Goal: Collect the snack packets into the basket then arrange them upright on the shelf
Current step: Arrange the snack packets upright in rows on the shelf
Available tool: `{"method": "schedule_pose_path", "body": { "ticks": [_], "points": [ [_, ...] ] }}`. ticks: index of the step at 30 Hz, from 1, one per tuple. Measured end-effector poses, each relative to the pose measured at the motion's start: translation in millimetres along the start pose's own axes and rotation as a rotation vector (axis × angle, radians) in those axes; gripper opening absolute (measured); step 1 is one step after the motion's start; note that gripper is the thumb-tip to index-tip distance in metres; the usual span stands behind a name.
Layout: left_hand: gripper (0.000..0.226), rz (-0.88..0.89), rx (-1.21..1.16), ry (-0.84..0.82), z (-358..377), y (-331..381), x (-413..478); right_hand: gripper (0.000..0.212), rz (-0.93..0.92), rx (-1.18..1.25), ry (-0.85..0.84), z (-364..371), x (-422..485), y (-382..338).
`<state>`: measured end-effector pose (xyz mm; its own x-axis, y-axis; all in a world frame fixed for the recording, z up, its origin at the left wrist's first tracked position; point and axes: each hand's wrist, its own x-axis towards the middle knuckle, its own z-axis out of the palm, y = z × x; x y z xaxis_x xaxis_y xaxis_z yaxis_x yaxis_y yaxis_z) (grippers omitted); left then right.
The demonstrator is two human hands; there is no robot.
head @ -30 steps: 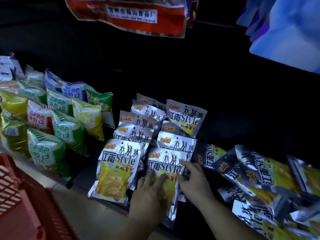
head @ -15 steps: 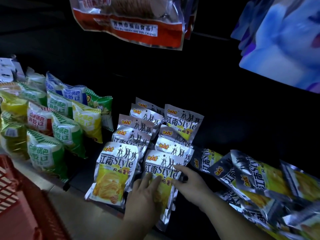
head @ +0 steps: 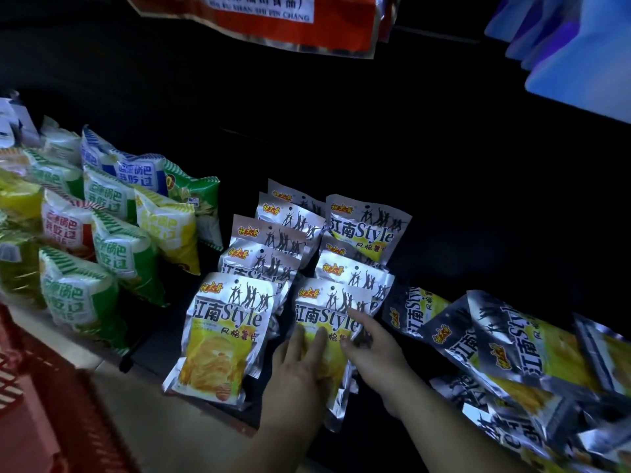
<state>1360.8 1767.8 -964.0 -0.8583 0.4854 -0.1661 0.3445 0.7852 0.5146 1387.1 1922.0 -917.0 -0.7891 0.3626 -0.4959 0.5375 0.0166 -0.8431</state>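
Silver and yellow snack packets stand upright in two rows on the dark shelf. My left hand lies flat with straight fingers on the lower part of the front packet of the right row. My right hand touches that same packet's right edge, fingers fairly straight. The front packet of the left row stands beside them, untouched. To the right, more of the same packets lie tumbled on their sides in a loose pile. A corner of the red basket shows at the lower left.
Green, red, yellow and blue puffed snack bags fill the shelf's left part. A red and clear bag hangs overhead, and blue packaging hangs at the upper right. The shelf's back is dark.
Both hands have stayed on the front right packet and shifted only slightly. My view has tipped a little, so the shelf sits lower in the frame than half a second ago.
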Motion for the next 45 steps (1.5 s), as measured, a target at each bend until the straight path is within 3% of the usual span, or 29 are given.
{"method": "schedule_pose_path", "body": {
  "ticks": [13,19,21,24,29,35,39,45],
  "points": [
    [0.071,0.038,0.019,0.081,-7,13,-8,0.051,-0.133,-0.273,0.135,-19,-10,-7],
    [0.042,0.033,0.082,0.018,-15,6,-21,0.048,-0.062,-0.326,0.028,-16,-14,-3],
    [0.038,0.041,0.084,0.009,-16,1,-25,0.038,-0.058,-0.362,0.051,-13,-16,-3],
    [0.041,0.046,0.081,0.042,-15,-4,-27,0.017,-0.155,-0.425,0.233,-11,-14,-11],
    [0.058,0.044,0.014,0.123,-18,-3,-9,0.033,-0.3,-0.318,0.371,-20,17,-37],
    [0.06,-0.021,-0.051,0.164,-15,-13,9,0.022,-0.253,-0.366,0.372,-38,64,-46],
    [0.057,0.001,-0.034,0.164,-9,-14,9,0.012,-0.177,-0.256,0.312,-50,76,-41],
    [0.035,0.053,-0.065,0.189,-4,-16,9,0.015,-0.181,-0.041,0.411,-43,92,-52]
  ]
}}
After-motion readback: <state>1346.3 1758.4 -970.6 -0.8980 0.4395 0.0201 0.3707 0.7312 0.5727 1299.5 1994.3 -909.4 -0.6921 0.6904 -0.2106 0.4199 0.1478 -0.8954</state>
